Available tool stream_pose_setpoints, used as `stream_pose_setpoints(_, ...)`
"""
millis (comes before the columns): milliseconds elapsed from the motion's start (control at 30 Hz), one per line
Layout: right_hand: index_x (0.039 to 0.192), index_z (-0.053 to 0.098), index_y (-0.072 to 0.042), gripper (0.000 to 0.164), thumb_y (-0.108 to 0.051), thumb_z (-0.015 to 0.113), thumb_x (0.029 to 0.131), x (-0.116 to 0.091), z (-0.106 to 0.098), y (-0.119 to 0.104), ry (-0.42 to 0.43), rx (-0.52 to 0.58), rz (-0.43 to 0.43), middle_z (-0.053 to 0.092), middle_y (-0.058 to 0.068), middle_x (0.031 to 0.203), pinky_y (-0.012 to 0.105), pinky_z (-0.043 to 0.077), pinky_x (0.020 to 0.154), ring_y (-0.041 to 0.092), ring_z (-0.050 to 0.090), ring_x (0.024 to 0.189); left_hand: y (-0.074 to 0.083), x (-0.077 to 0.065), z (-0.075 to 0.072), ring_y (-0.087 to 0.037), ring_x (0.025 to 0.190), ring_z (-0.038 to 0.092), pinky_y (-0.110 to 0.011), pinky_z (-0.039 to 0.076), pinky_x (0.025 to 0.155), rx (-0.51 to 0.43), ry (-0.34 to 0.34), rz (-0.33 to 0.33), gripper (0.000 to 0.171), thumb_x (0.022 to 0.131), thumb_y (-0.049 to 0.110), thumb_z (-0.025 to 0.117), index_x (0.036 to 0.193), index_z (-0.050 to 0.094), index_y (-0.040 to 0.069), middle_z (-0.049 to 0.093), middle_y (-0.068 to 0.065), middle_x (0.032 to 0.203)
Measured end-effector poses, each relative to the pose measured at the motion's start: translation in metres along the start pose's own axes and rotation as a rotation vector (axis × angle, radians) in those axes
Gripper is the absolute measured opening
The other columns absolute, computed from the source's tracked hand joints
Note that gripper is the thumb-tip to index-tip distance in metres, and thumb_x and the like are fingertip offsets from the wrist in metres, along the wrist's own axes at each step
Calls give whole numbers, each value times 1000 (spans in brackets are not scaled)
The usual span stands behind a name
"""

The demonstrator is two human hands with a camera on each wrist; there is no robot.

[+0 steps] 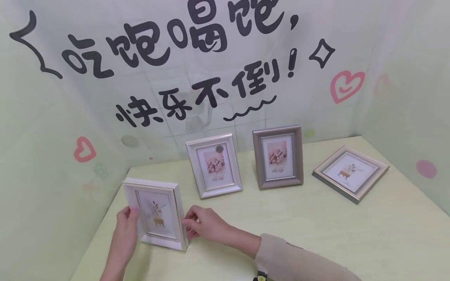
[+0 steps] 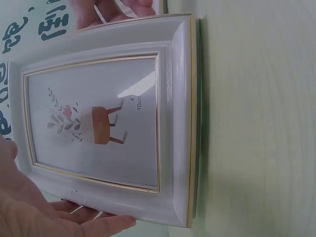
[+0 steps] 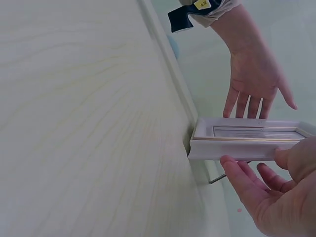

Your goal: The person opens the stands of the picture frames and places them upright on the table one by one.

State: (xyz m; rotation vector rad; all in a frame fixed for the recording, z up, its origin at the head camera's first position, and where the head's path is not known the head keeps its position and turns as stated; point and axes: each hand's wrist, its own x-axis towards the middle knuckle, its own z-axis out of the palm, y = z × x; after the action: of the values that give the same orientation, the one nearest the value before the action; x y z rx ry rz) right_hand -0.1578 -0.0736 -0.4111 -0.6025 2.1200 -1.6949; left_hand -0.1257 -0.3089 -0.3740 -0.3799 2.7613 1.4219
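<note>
A white picture frame (image 1: 157, 186) with thin gold lines and a plant-in-pot print stands upright, leaning slightly, at the table's left. My left hand (image 1: 124, 234) is at its left side; in the right wrist view the left fingers (image 3: 254, 104) look straight against the edge, the thumb apart. At the opposite edge, my right hand (image 1: 207, 224) pinches the frame, thumb on the side and curled fingers (image 3: 244, 180) toward the back. A thin dark rod (image 3: 217, 179) sticks out behind the frame in the right wrist view.
Behind stand a silvery-white picture frame (image 1: 194, 156) and a brown-grey picture frame (image 1: 258, 164), both with flower prints. A bronze-toned picture frame (image 1: 369, 181) lies face up at the right. A printed curtain (image 1: 225, 144) closes off the pale table's (image 1: 299, 218) back and sides.
</note>
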Motion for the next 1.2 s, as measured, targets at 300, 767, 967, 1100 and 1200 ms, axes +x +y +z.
stream_pose_setpoints(300, 136, 52, 2, 46, -26, 58, 100, -4, 0, -5, 19, -77, -11, 60, 15, 125, 25, 57, 87, 32, 68, 112, 1, 6, 9, -60, 139, 26, -66, 26, 116, -46, 79, 118, 70, 109, 34, 20, 149, 1, -19, 16, -46, 151)
stream_pose_setpoints(767, 154, 31, -1, 71, -37, 58, 99, 35, -16, -3, 83, -163, 24, 42, 26, 148, 52, 42, 112, 38, 50, 134, 15, 40, 24, -53, 131, 42, -61, 36, 114, -68, 96, 153, 65, 109, 31, 27, 147, 16, -20, 34, -43, 143)
stream_pose_setpoints(967, 154, 30, -1, 67, -26, 60, 99, 38, -21, -2, 62, -81, 17, 33, 25, 153, 48, 48, 107, 39, 52, 134, 13, 37, 20, -55, 134, 37, -62, 33, 114, 34, 96, 182, 68, 108, 30, 33, 149, 10, -19, 27, -44, 147)
stream_pose_setpoints(1100, 154, 28, 1, 72, -24, 63, 97, 37, -20, -1, 63, -79, 20, 33, 26, 152, 46, 51, 105, 40, 53, 131, 11, 33, 19, -56, 133, 40, -62, 37, 111, 69, 77, 203, 69, 107, 30, 37, 149, 12, -18, 29, -43, 147)
stream_pose_setpoints(1200, 155, 27, 1, 75, -24, 65, 95, 34, -20, -1, 51, -102, 23, 33, 26, 152, 46, 49, 107, 41, 52, 132, 9, 28, 19, -56, 130, 43, -63, 40, 109, 114, 88, 209, 68, 106, 28, 42, 148, 15, -19, 32, -43, 145)
